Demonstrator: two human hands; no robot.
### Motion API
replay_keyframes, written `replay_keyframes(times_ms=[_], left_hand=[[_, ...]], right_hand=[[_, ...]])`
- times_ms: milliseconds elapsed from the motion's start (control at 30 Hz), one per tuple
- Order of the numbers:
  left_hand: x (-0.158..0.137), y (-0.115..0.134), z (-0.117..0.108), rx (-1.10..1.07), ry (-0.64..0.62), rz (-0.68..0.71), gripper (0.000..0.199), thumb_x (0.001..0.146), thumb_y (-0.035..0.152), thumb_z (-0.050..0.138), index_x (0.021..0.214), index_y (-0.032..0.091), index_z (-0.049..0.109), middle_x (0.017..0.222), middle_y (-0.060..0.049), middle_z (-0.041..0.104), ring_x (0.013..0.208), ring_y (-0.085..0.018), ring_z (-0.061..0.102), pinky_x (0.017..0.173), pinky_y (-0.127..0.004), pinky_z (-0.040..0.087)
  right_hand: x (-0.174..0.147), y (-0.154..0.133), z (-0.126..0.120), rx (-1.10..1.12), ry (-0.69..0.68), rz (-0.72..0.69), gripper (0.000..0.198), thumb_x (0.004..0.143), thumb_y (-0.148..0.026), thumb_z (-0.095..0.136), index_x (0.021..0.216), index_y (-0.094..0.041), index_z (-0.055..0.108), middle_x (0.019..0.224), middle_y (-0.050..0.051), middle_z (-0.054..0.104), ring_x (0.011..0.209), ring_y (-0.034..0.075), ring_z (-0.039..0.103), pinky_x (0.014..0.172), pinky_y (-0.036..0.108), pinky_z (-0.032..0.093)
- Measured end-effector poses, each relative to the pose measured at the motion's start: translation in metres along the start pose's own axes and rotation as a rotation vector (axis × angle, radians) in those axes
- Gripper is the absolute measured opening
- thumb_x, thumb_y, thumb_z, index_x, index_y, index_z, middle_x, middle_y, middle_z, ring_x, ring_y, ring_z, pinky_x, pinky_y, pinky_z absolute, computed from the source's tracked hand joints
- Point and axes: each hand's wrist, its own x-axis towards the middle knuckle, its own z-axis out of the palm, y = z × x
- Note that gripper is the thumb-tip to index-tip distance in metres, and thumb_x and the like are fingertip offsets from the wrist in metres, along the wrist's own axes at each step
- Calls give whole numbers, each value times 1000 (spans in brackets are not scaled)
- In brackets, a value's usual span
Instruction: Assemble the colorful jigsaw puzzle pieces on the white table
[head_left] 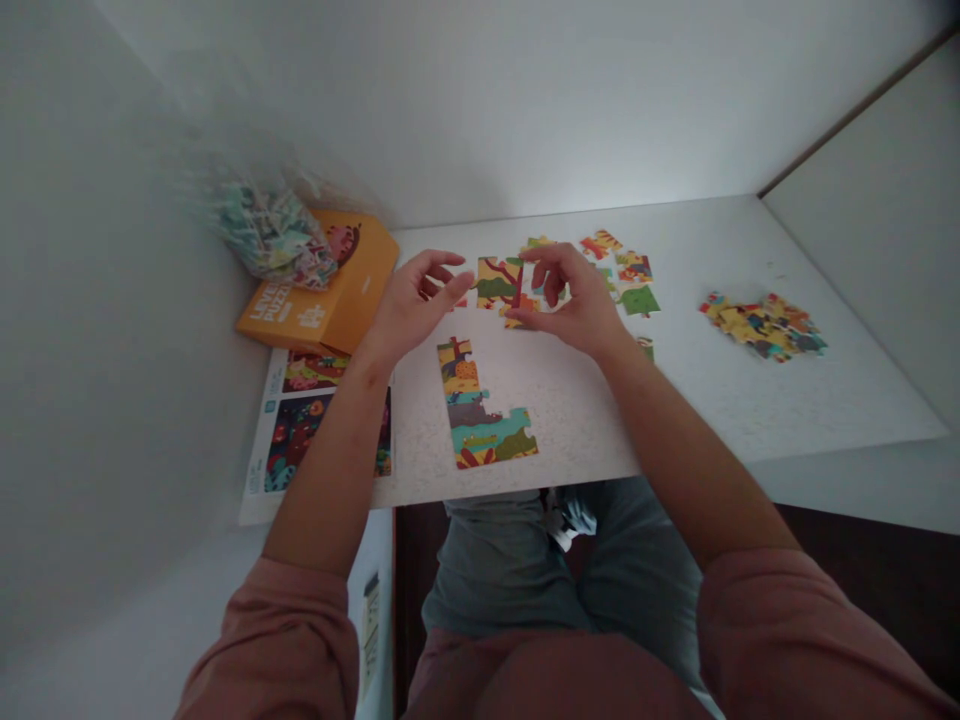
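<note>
A puzzle piece (pixel 496 284) with a dark red branch and green leaf shape on yellow is between my two hands. My right hand (pixel 577 300) grips it near its right edge, index finger at the top corner and thumb at the bottom. My left hand (pixel 420 300) is just left of the piece, thumb and fingers apart, holding nothing; its thumb tip is close to the piece's left edge. Nearer to me lies an L-shaped joined puzzle section (pixel 480 420) showing a crocodile on blue-green. Loose puzzle pieces (pixel 639 300) lie beyond and beside my right hand, partly hidden by it.
To the right is a heap of puzzle pieces (pixel 765 325) on the white table (pixel 585 410). At left, a clear bag of pieces (pixel 274 235) rests on an orange puzzle box (pixel 352 290), with a picture sheet (pixel 289 440) under it. Walls stand behind and to the left.
</note>
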Motion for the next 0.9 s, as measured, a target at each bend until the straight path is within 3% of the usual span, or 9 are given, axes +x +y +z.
replay_keyframes(times_ms=[167,267,400,900], left_hand=[[-6,-4,-3,233,-44,254,86,85,37,120,162,35,82,143,-6,82,84,-14,64,78,-29,61],[-6,-8,-2,308,-45,340,82,88,29,116,163,35,83,144,-6,80,84,-13,62,81,-30,64],[-7,-9,-1,353,-36,379,70,92,21,111,156,35,86,138,-4,80,83,-13,64,82,-30,64],[-8,-6,-1,386,-22,374,67,92,18,110,153,34,86,135,-3,78,82,-13,65,82,-31,65]], right_hand=[[3,23,-2,-67,38,-166,95,88,-108,99,152,-39,84,111,2,77,77,23,59,77,45,64],[4,33,-1,-77,43,-232,95,92,-109,95,154,-38,86,112,3,79,76,22,61,76,45,65],[3,34,0,-108,29,-212,98,91,-113,92,154,-37,87,114,4,81,77,23,63,78,46,67],[2,30,-3,-145,10,-196,95,95,-111,89,154,-37,86,112,3,80,76,22,61,83,48,65]])
